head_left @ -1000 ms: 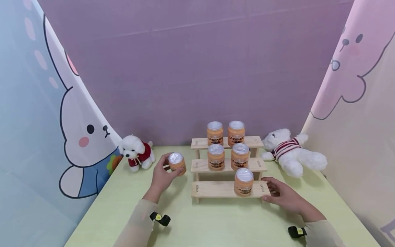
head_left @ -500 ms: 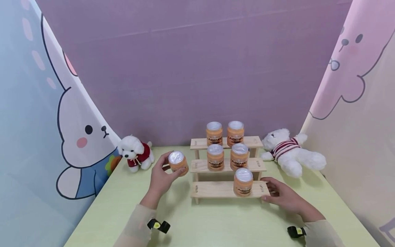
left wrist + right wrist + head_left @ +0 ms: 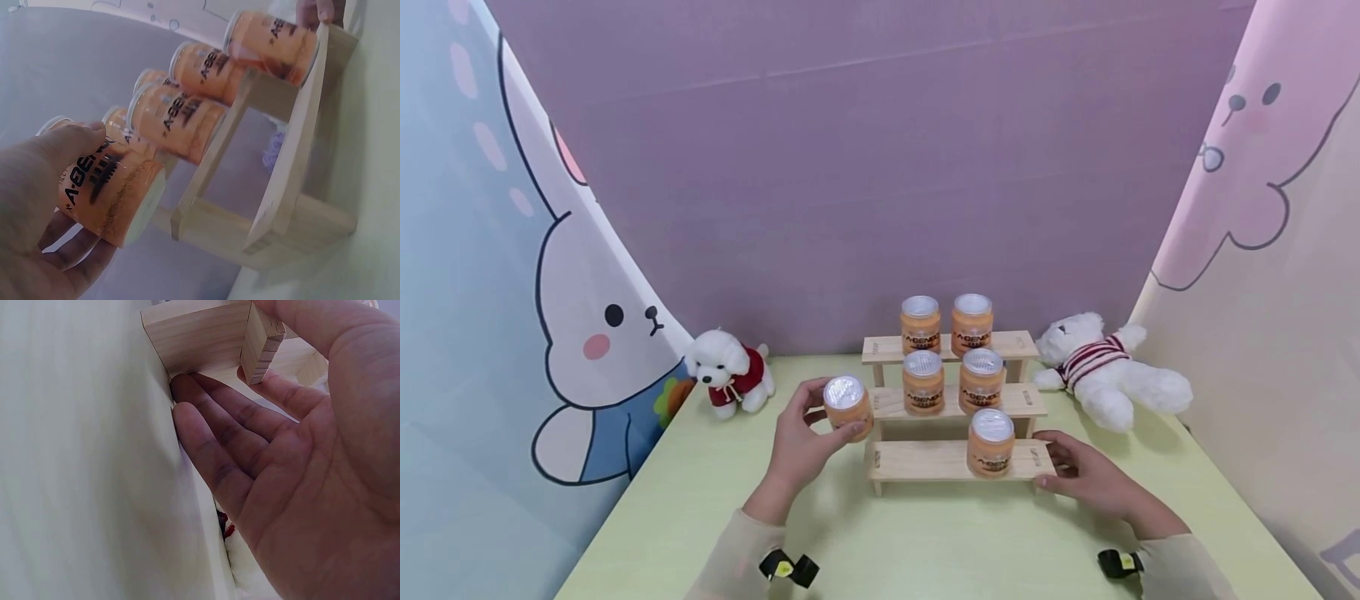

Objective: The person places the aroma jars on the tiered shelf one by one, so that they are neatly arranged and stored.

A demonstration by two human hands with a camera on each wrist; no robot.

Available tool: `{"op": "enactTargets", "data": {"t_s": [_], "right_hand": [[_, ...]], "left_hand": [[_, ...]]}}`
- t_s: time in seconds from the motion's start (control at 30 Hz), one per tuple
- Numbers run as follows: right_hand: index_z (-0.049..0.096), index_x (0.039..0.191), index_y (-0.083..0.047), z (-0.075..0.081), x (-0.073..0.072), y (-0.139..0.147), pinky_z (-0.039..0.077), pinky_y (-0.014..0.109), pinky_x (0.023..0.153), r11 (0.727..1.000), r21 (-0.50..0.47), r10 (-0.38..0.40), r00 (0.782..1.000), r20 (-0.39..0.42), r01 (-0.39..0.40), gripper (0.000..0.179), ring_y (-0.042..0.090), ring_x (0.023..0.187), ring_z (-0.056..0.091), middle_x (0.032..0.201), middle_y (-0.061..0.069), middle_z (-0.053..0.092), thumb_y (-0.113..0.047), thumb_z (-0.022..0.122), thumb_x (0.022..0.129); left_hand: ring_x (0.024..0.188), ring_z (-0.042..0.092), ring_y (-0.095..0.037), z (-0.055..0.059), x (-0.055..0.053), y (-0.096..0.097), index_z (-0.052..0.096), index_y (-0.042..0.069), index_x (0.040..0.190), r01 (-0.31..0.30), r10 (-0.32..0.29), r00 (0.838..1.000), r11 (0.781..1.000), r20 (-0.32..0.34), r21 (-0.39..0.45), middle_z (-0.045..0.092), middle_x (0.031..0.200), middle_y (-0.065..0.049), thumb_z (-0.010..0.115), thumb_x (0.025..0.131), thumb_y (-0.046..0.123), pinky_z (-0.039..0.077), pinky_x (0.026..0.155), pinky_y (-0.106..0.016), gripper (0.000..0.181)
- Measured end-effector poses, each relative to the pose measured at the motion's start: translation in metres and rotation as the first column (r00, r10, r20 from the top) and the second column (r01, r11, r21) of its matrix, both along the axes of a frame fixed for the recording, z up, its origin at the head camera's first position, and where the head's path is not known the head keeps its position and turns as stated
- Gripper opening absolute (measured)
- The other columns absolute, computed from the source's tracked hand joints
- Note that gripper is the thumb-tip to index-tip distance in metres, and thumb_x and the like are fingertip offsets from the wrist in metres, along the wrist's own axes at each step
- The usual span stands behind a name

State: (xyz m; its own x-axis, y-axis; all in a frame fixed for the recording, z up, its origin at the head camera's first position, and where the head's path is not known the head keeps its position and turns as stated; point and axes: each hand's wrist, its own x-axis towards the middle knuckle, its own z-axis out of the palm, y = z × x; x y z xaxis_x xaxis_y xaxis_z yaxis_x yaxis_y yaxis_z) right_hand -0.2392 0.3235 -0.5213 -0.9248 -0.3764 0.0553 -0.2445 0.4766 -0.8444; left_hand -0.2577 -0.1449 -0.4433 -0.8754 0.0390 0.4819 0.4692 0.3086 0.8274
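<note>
My left hand [image 3: 805,442] grips an orange jar [image 3: 847,410] with a silvery top, thumb on the near side and fingers behind. It holds the jar in the air at the left end of a three-step wooden display stand [image 3: 917,458]. In the left wrist view, the held jar [image 3: 109,194] is tilted by the camera angle, its pale base showing. At the stand's other end, my right hand [image 3: 1093,477] holds the lowest plank's edge [image 3: 265,347] between thumb and index finger. Its other fingers [image 3: 206,440] extend beside the stand's leg, near the tabletop.
Two similar jars stand on the top step, including one jar [image 3: 972,325], and two on the middle, including another jar [image 3: 923,383]. A single jar [image 3: 991,443] occupies the bottom step's right part. A plush dog [image 3: 730,371] sits left; a plush bear [image 3: 1108,371] lies right.
My left hand has carried the jar to the right, toward the stand's left end. The right hand keeps its hold, and the stand and its jars stay put.
</note>
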Motion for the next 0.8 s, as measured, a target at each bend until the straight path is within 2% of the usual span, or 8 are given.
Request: {"op": "enactTargets", "data": {"t_s": [0.2, 0.4, 0.8], "right_hand": [[0.044, 0.152, -0.001, -0.002, 0.000, 0.001, 0.057, 0.028, 0.087, 1.000, 0.005, -0.008, 1.000, 0.006, 0.008, 0.073, 0.021, 0.108, 0.066, 0.121, 0.010, 0.069, -0.027, 0.080, 0.095], [0.044, 0.152, -0.001, 0.000, 0.001, 0.000, 0.057, 0.027, 0.087, 1.000, 0.005, -0.010, 1.000, 0.001, 0.010, 0.073, 0.021, 0.108, 0.066, 0.120, 0.009, 0.069, -0.028, 0.081, 0.094], [0.046, 0.151, -0.005, -0.002, 0.000, 0.001, 0.057, 0.028, 0.088, 1.000, 0.015, -0.009, 1.000, -0.008, 0.009, 0.071, 0.020, 0.108, 0.066, 0.119, 0.008, 0.069, -0.029, 0.081, 0.094]], "left_hand": [[0.114, 0.062, -0.019, -0.004, 0.006, 0.010, 0.060, 0.021, 0.136, 0.045, -0.045, 0.999, 0.999, 0.001, -0.022, 0.067, 0.124, 0.004, 0.096, 0.077, 0.029, 0.057, 0.096, -0.043, 0.069], [0.114, 0.062, -0.020, -0.011, 0.010, 0.022, 0.060, 0.021, 0.136, 0.099, -0.099, 0.995, 0.995, -0.013, -0.011, 0.066, 0.125, 0.003, 0.095, 0.079, 0.026, 0.058, 0.095, -0.041, 0.067], [0.115, 0.063, -0.019, -0.026, 0.014, 0.051, 0.060, 0.026, 0.135, 0.163, -0.163, 0.983, 0.987, 0.089, 0.000, 0.066, 0.124, 0.005, 0.096, 0.078, 0.030, 0.059, 0.095, -0.043, 0.067]]}}
